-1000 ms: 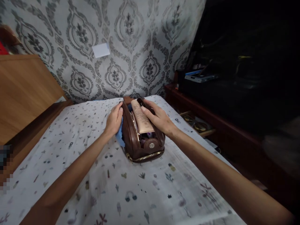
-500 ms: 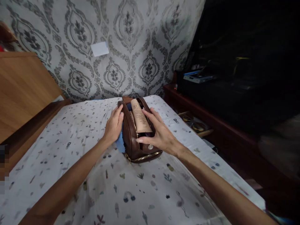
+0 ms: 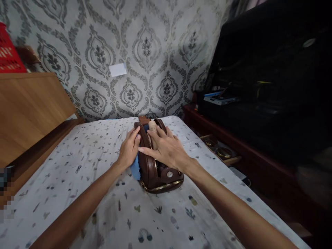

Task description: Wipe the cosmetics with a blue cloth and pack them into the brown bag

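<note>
A brown leather zip bag lies on the printed sheet with its top unzipped. Inside it is a beige squeeze tube, its far end showing and the rest mostly under my right hand. My left hand grips the bag's left side, with finger and thumb tips near the rim. My right hand is spread over the opening, fingers on or just above the tube and thumb reaching across the left rim. Blue cloth pokes out below my left hand, beside the bag.
The white patterned sheet covers the surface. A wooden board with a red basket stands left. On the right, a partly open drawer with round gold-coloured items sits below a dark screen-like panel. Patterned wallpaper rises behind.
My right hand has moved left across the bag and now covers most of the tube. My left hand stays at the bag's side. The whole view has shifted slightly.
</note>
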Motion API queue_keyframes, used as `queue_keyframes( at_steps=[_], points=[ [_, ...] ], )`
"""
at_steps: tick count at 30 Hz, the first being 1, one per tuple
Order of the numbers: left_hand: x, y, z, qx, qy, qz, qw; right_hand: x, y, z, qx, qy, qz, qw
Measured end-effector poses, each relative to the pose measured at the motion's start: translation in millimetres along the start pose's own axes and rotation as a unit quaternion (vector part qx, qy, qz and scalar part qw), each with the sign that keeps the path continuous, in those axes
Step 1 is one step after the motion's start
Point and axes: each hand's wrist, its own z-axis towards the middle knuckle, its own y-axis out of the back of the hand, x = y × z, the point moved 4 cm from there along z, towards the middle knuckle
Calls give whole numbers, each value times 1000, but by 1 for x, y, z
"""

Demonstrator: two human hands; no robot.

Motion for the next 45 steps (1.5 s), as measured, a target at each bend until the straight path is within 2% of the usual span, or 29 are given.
queue_keyframes(
  at_steps=[4,10,14,17,19,23,26,29,33,37,39,42,45],
  points=[
    [1,0,-1,2,-1,6,1000,4,4,4,24,24,-5,999],
    [0,-1,0,0,-16,16,1000,4,4,3,18,30,-7,999],
    [3,9,1,10,-39,17,999,3,2,3,21,20,-6,1000],
    [23,33,6,12,-19,72,997,2,1,4,14,17,-6,1000],
    [45,54,12,42,18,156,987,2,0,4,10,16,-4,1000],
    [87,92,14,80,67,221,970,1,-2,5,2,20,-2,1000],
    [108,105,1,104,95,266,954,0,-3,5,1,23,-1,1000],
    [116,111,-14,95,115,311,939,0,-3,5,4,23,-2,1000],
    [126,112,-22,99,118,315,936,-1,-4,5,5,21,-1,1000],
    [142,105,-23,179,137,246,943,-2,-5,5,2,25,-2,1000],
    [146,102,-18,197,157,206,946,-3,-5,6,2,26,0,1000],
    [137,91,6,169,167,141,961,-2,-4,5,0,31,0,1000],
    [118,61,46,147,180,41,972,-1,-2,4,8,23,-5,1000]
  ],
)
